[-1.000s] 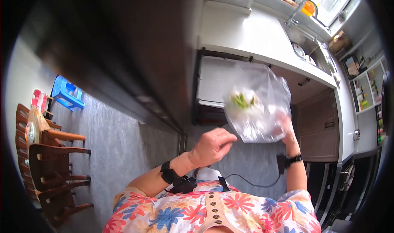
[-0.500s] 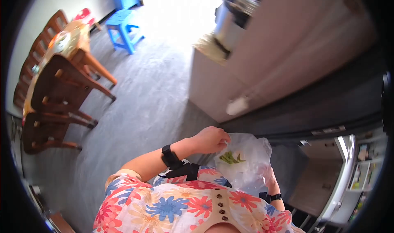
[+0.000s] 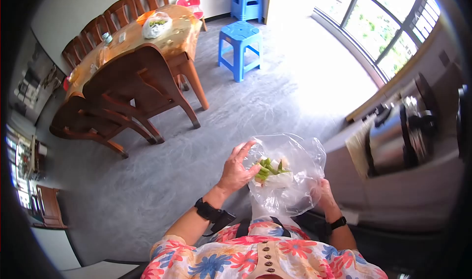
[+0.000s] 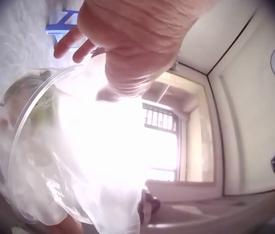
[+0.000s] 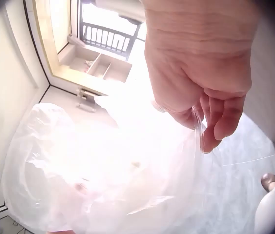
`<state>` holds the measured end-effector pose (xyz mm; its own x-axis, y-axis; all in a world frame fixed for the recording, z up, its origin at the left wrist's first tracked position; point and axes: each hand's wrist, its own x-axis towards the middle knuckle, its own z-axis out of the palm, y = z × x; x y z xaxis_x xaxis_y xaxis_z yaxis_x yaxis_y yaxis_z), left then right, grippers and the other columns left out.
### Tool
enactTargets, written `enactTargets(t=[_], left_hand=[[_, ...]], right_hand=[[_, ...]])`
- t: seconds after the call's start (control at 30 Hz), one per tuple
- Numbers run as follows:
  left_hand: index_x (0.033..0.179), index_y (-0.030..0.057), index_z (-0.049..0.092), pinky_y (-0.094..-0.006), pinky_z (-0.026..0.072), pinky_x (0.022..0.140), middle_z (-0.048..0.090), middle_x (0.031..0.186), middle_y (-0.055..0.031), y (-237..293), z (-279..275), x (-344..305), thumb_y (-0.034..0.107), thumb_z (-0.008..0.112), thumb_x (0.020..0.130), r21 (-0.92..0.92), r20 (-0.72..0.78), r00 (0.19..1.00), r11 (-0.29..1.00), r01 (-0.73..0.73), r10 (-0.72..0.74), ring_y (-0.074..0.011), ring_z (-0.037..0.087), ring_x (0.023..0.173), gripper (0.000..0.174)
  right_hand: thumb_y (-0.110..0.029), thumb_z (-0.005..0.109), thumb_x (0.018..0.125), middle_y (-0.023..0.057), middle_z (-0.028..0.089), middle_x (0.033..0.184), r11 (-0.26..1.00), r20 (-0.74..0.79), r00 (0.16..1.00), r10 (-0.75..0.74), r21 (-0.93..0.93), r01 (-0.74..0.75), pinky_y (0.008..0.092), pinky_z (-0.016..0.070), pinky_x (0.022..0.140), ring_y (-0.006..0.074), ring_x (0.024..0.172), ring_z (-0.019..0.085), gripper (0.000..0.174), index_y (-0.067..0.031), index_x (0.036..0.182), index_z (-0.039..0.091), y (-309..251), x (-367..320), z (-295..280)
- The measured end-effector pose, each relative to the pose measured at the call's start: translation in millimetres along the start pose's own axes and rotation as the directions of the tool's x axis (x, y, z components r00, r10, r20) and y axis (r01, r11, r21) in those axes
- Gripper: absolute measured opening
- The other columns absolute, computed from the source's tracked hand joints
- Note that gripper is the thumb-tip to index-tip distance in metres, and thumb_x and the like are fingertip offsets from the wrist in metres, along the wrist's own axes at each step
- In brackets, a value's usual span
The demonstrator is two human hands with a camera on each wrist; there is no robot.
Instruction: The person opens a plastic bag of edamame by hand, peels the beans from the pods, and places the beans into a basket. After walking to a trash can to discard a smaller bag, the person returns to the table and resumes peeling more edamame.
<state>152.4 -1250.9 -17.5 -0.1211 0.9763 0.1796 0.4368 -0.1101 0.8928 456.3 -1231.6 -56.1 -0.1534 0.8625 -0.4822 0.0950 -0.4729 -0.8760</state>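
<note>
A clear plastic bag (image 3: 306, 156) spreads wide in front of the person's body, with green vegetable pieces (image 3: 268, 170) and something pale inside it. My right hand (image 3: 324, 194) grips the bag's edge on the right; the right wrist view shows the film pinched between thumb and curled fingers (image 5: 225, 119). At the opposite side, my left hand (image 3: 237, 171) lies against the bag's rim with its fingers extended and thumb apart. In the left wrist view, the fingers (image 4: 69, 43) reach past the bag's rim, and glare washes out much of the film.
A dining table (image 3: 179, 38) with wooden chairs (image 3: 142, 77) stands at the upper left, bearing another plastic bag (image 3: 157, 25). Blue stools (image 3: 240, 35) stand beyond it on the grey floor (image 3: 162, 180). On the right, a cabinet (image 3: 334, 146) carries a metallic appliance (image 3: 388, 136). Windows (image 3: 373, 28) line the far side.
The view has swung left from the kitchen counter and sink toward the dining table. The bag has travelled along in the right hand. The left hand, apart from the bag earlier, now touches its rim with fingers spread.
</note>
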Motion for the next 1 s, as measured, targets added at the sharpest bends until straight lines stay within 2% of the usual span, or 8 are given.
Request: enactTargets(t=[0.17,0.37,0.47,0.6,0.73,0.8,0.9,1.0], left_hand=[[0.127,0.0163,0.044,-0.0299,0.0477,0.077,0.044,0.121,-0.0074,-40.1,-51.3,89.2,0.008,0.070,0.066,-0.198,-0.151,0.975,0.971,0.132,-0.163,-0.0187,0.052,0.095,0.066],[0.135,0.0083,0.027,-0.0300,0.0449,0.084,0.042,0.124,-0.0151,-85.4,-120.3,186.4,0.010,0.068,0.073,-0.205,-0.437,0.874,0.970,0.134,-0.213,-0.0196,0.048,0.103,0.075],[0.129,-0.0005,0.034,-0.0282,0.0449,0.082,0.049,0.117,-0.0104,-113.2,-149.7,213.4,0.011,0.066,0.075,-0.615,-0.205,0.878,0.755,0.228,-0.433,-0.0173,0.050,0.104,0.064],[0.121,0.0013,0.045,-0.0241,0.0483,0.066,0.057,0.103,-0.0054,-148.3,-192.2,250.3,0.003,0.057,0.074,-0.670,-0.018,0.742,0.559,0.488,-0.670,-0.0134,0.057,0.087,0.049],[0.118,0.0011,0.049,-0.0233,0.0480,0.061,0.058,0.099,-0.0039,-176.1,-219.5,298.0,0.002,0.058,0.071,-0.638,-0.132,0.772,0.650,0.414,-0.621,-0.0119,0.057,0.083,0.047],[0.118,0.0009,0.046,-0.0245,0.0463,0.055,0.056,0.096,-0.0054,-195.5,-232.0,322.5,0.000,0.057,0.070,-0.711,-0.162,0.778,0.619,0.335,-0.607,-0.0119,0.055,0.076,0.049],[0.114,0.0018,0.047,-0.0259,0.0448,0.051,0.055,0.092,-0.0063,-192.0,-245.2,348.4,0.000,0.056,0.070,-0.791,-0.295,0.763,0.595,0.142,-0.575,-0.0118,0.054,0.069,0.045],[0.113,0.0048,0.049,-0.0288,0.0468,0.054,0.056,0.094,-0.0051,-196.1,-254.7,373.7,0.005,0.060,0.073,-0.873,-0.442,0.552,0.480,-0.084,-0.707,-0.0149,0.056,0.073,0.042]], right_hand=[[-0.011,0.056,0.081,0.0000,0.056,0.060,0.998,0.133,0.991,-0.024,-0.047,0.031,0.0220,0.0376,0.041,0.0065,0.047,0.049,0.014,0.0015,0.080,0.063,-66.6,135.4,47.4],[-0.007,0.053,0.077,0.0034,0.050,0.053,0.931,0.291,0.955,-0.061,-0.329,0.160,0.0246,0.0423,0.036,0.0128,0.041,0.052,0.015,0.0029,0.066,0.050,-176.1,285.3,135.6],[-0.007,0.052,0.077,0.0035,0.050,0.053,0.879,0.360,0.932,-0.047,-0.429,0.210,0.0243,0.0426,0.036,0.0137,0.043,0.055,0.012,0.0024,0.070,0.049,-242.5,319.2,199.6],[-0.007,0.052,0.077,0.0031,0.051,0.056,0.858,0.486,0.873,-0.033,-0.434,0.274,0.0232,0.0426,0.037,0.0132,0.043,0.056,0.011,0.0020,0.071,0.049,-288.6,386.1,269.2],[-0.010,0.053,0.080,0.0028,0.052,0.058,0.819,0.504,0.863,-0.036,-0.480,0.315,0.0229,0.0431,0.038,0.0128,0.043,0.055,0.017,0.0053,0.087,0.054,-329.4,442.1,313.6],[-0.020,0.056,0.084,0.0074,0.058,0.071,0.895,0.596,0.799,-0.075,-0.313,0.318,0.0232,0.0454,0.041,0.0150,0.053,0.060,0.037,0.0057,0.111,0.049,-347.0,475.6,332.2],[-0.030,0.056,0.086,0.0124,0.060,0.090,0.937,0.679,0.730,-0.078,-0.201,0.286,0.0236,0.0477,0.046,0.0174,0.066,0.063,0.055,0.0027,0.126,0.038,-383.7,502.7,355.0],[-0.032,0.056,0.086,0.0142,0.058,0.099,0.907,0.738,0.675,0.001,-0.285,0.310,0.0235,0.0487,0.049,0.0186,0.074,0.064,0.054,0.0028,0.124,0.040,-409.3,554.8,370.0]])
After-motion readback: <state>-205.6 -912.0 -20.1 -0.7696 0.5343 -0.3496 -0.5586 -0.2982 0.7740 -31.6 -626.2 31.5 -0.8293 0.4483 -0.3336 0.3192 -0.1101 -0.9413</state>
